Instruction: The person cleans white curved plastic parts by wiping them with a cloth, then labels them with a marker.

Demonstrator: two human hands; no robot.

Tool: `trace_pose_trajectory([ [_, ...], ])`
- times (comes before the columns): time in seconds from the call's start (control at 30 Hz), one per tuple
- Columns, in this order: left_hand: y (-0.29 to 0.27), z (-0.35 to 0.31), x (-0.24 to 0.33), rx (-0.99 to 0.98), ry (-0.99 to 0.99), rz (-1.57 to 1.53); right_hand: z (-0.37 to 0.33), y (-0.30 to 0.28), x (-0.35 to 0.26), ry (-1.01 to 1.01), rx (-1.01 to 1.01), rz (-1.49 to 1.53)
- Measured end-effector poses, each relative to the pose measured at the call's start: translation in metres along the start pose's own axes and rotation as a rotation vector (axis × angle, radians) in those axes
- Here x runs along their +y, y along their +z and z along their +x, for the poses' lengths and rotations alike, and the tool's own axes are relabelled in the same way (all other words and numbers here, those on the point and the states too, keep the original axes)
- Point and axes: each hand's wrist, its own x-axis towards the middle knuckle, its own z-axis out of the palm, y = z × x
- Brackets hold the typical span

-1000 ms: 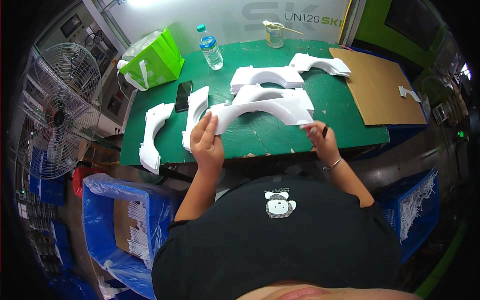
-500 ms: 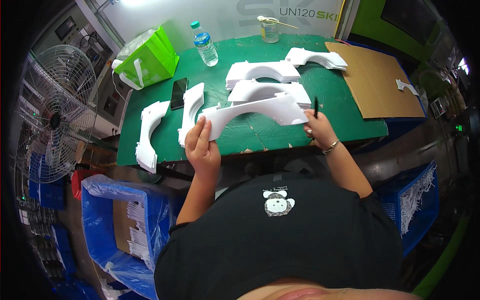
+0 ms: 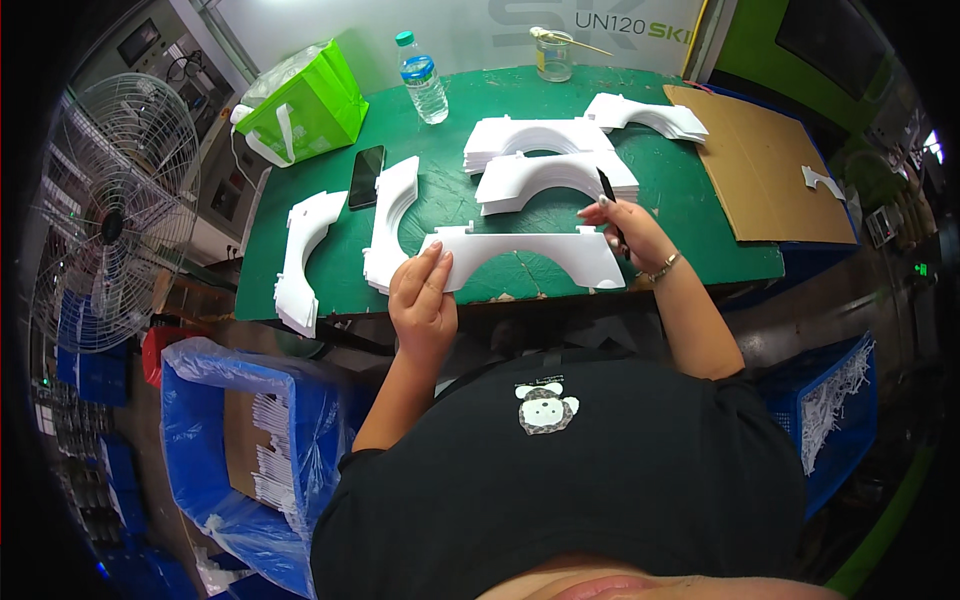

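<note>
My left hand (image 3: 424, 305) is closed on the left end of a white arched panel (image 3: 580, 250), held near the table's front edge with its arch opening toward me. In my right hand (image 3: 638, 235) is a slim black pen-like tool (image 3: 606, 186); its exact kind is unclear. That hand is by the panel's right end, fingers curled; whether they touch the panel I cannot tell. Beyond it lie a near stack of similar white panels (image 3: 535, 182) and a farther stack (image 3: 530, 135). Two more stacks (image 3: 396, 215) (image 3: 302, 260) stand on the left.
Another panel stack (image 3: 650, 115) is at the back right, beside cardboard (image 3: 750, 165). A phone (image 3: 367, 178), green bag (image 3: 320, 110), water bottle (image 3: 424, 85) and cup (image 3: 554, 62) occupy the green table (image 3: 700, 215). Blue crates (image 3: 225, 500) (image 3: 850, 430) flank me; a fan (image 3: 115, 215) stands left.
The panel has come down toward me and turned more level. My right hand has moved slightly left and up, off the panel's right corner, with the black tool still in it.
</note>
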Motion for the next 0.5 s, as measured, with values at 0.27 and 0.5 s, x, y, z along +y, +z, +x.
trace_pose_trajectory([
  [0.27, -0.005, 0.008, 0.008, -0.037, -0.107, -0.040, -0.046, 0.035, 0.016, -0.129, -0.084, 0.209],
  [0.5, 0.014, 0.002, 0.008, -0.025, -0.739, -1.607, -0.066, 0.043, 0.011, -0.209, -0.022, 0.083],
])
